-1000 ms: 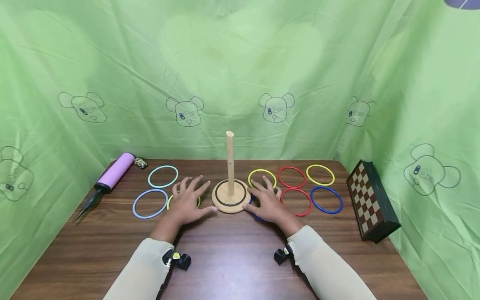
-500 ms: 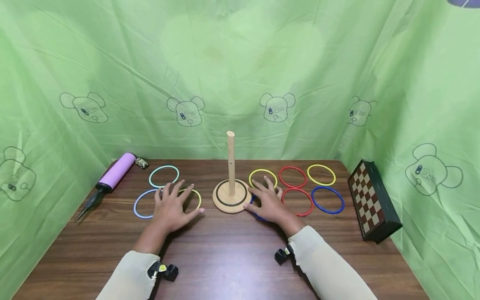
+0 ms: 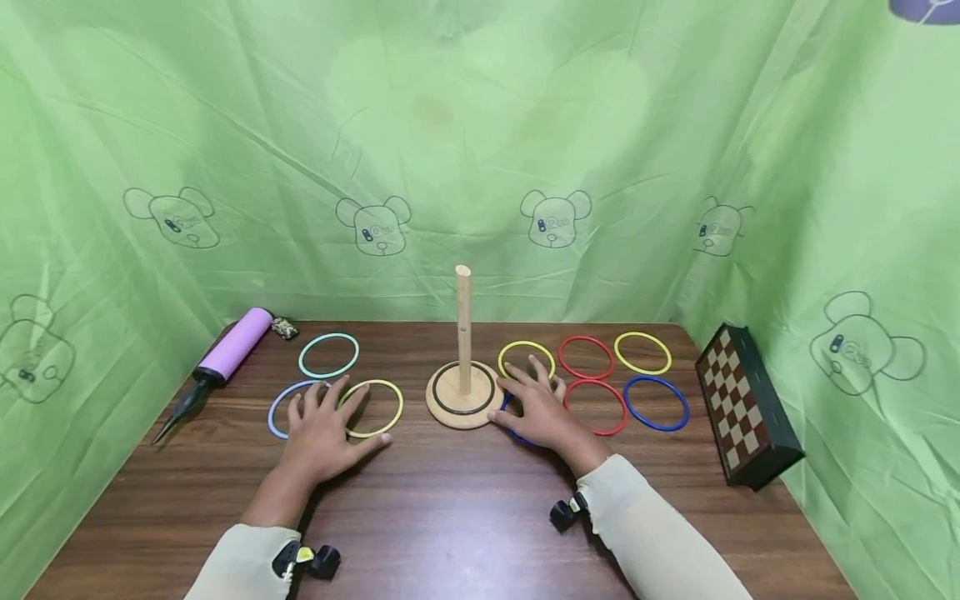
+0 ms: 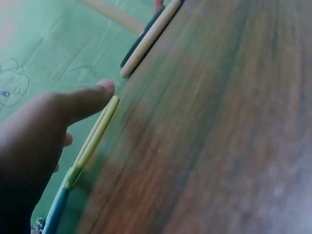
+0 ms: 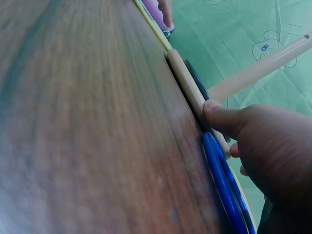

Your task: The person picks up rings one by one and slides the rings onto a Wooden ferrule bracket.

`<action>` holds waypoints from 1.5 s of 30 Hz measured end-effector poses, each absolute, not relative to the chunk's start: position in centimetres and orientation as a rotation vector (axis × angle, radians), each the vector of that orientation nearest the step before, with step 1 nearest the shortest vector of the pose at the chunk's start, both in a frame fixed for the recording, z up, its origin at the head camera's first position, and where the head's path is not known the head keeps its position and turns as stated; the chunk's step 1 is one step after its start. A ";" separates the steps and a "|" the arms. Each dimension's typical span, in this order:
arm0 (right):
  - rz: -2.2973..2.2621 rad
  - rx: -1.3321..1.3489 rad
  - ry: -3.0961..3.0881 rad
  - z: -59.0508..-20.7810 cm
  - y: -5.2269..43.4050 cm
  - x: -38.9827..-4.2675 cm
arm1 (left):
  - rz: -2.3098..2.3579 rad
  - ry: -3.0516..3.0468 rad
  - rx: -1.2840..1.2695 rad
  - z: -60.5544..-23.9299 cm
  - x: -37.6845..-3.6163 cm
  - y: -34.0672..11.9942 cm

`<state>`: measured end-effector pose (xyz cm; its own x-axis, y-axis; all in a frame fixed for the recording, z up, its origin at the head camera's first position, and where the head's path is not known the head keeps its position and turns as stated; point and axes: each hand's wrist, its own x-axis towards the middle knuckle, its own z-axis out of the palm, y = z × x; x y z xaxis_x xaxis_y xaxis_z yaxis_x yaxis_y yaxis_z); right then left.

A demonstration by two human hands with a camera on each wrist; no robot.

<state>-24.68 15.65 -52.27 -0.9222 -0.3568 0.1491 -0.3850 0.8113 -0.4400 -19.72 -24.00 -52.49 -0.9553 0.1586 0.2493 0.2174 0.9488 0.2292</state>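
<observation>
In the head view, a wooden stand [image 3: 464, 333] with a round base and an upright peg stands mid-table. A black ring [image 3: 463, 412] lies on its base around the peg. My left hand [image 3: 322, 437], fingers spread, is over a light blue ring [image 3: 271, 410] and a pale yellow ring [image 3: 402, 406], holding nothing. My right hand [image 3: 543, 408] touches the right edge of the base with its thumb, fingers spread. It partly hides a blue ring [image 3: 519, 437] and a yellow ring [image 3: 527, 342]. In the right wrist view, the thumb [image 5: 222, 114] meets the base's rim.
A turquoise ring [image 3: 329, 336] lies at the left. Red rings, another yellow ring [image 3: 642, 334] and another blue ring [image 3: 657, 429] lie at the right. A purple hand pump [image 3: 238, 342] is at the left edge, a tilted chessboard box [image 3: 738, 408] at the right. Green curtain [image 3: 465, 167] surrounds the table.
My left hand has moved left and towards me, away from the stand's base, uncovering the pale yellow ring. The right hand has stayed at the base; the stand has not visibly moved.
</observation>
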 end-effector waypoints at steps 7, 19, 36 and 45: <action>0.726 0.612 -2.931 -52.4 15.7 -24.7 | -0.387 -2.902 -0.283 -52.9 -19.5 -24.2; 0.723 0.621 -2.935 -52.3 15.6 -24.5 | -0.403 -2.927 -0.267 -53.3 -19.5 -24.3; 0.710 0.611 -2.930 -52.2 15.6 -24.6 | -0.457 -2.810 -0.305 -53.4 -20.0 -24.2; 0.697 0.616 -2.943 -51.8 15.7 -24.5 | -0.582 -2.613 -0.363 -53.6 -20.3 -24.1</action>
<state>-24.54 15.66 -51.84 -0.9189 -0.3678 0.1427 -0.3927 0.8183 -0.4196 -20.34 -24.10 -53.56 -0.8705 0.1559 0.4669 0.3393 0.8772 0.3396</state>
